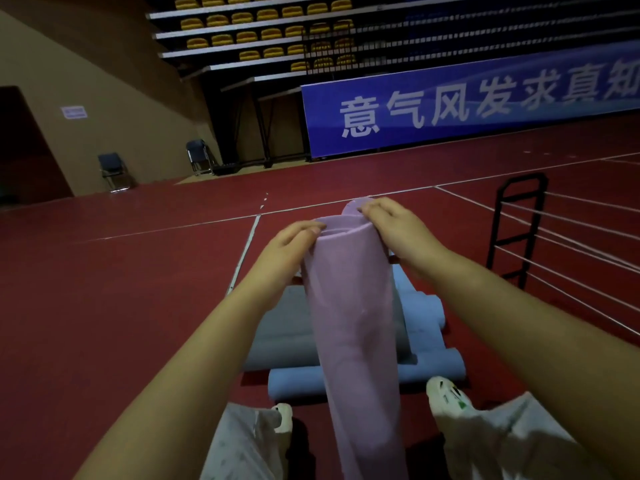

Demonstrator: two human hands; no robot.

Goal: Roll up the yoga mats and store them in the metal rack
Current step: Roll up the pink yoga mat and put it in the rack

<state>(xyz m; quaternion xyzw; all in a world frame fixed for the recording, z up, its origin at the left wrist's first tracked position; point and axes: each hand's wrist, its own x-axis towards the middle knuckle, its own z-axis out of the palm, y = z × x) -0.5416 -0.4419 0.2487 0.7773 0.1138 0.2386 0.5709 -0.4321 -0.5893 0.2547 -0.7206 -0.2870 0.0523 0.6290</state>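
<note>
While the pink mat [349,306] stands upright between the person's knees, both hands work its top end: the left hand [287,251] pinches the rim of the roll with curled fingers, and the right hand [398,226] grips the far side of that same rim, thumb and fingers closed on the outer layer. So each grip is pinching the pink mat, neither spread. The roll looks formed along its whole length, though the top layers gape a little, so my read is that this one is being tightened or squared off, not yet ready to stow.

Down on the red floor [104,306], just beyond the shoes, lie the others: a grey mat [277,334] rolled on the left, and blue mats [426,368] rolled and lying side by side, touching one another. Those look finished as rolls but none is stored.

Over toward the right edge of the floor stands the metal rack [516,230], black frame with pale rails; I see no mat on the part in view. By my judgement the rolling is nearly done, the storing hasn't begun.
</note>
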